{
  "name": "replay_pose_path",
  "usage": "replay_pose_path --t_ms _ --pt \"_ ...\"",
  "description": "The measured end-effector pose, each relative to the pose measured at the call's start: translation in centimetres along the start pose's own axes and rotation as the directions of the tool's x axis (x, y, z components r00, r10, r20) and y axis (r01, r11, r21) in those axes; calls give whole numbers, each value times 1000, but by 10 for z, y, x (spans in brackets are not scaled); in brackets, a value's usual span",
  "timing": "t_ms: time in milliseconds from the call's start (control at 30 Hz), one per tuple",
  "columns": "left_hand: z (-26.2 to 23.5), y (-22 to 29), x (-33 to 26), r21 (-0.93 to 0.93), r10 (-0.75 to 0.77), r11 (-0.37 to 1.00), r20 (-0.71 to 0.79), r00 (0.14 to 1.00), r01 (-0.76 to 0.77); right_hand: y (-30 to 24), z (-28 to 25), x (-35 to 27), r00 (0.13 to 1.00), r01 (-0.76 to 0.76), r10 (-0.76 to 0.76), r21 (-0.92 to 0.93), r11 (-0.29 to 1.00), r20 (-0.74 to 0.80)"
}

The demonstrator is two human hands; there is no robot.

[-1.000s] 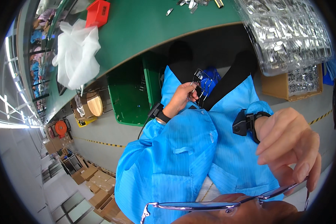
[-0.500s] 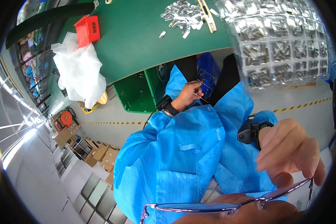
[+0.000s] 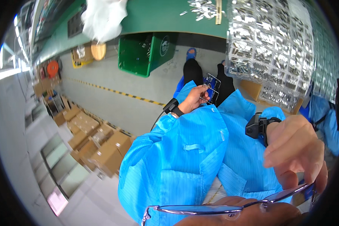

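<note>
Our left hand (image 3: 194,99) is clamped on a wire frame (image 3: 214,89); our right hand (image 3: 295,147) pinches the glasses (image 3: 199,207). We see a round pale mark (image 3: 164,46) on the green bin (image 3: 151,54).

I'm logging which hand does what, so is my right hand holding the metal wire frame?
No, the left hand holds the metal wire frame, while the right hand is at the eyeglasses.
</note>
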State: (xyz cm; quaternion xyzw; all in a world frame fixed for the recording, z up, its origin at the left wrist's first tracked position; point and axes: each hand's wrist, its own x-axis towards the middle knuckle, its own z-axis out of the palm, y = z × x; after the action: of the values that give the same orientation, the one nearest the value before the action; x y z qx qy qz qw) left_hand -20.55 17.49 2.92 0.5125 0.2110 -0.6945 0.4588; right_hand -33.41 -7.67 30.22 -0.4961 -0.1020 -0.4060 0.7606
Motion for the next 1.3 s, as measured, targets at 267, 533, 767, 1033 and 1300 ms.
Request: replay_pose_path --t_ms 267,533,767,1033,1300 --pt "-44 -17 -80 -208 215 943 -209 954 -258 59 55 13 996 -42 44 24 999 -77" --pt "-142 -38 -108 -417 234 839 -304 923 -350 321 91 -54 363 -932 929 -54 359 -79" --pt "-308 -45 -150 -530 341 725 -279 898 -440 534 135 -140 16 -983 878 -166 -73 -478" --pt "-511 -86 -205 -656 201 520 -529 825 -547 676 126 -203 41 -987 646 -132 -93 -762" --pt "-624 -15 -170 -654 70 563 -572 817 -506 662 103 -203 49 -970 549 -171 -172 -835"
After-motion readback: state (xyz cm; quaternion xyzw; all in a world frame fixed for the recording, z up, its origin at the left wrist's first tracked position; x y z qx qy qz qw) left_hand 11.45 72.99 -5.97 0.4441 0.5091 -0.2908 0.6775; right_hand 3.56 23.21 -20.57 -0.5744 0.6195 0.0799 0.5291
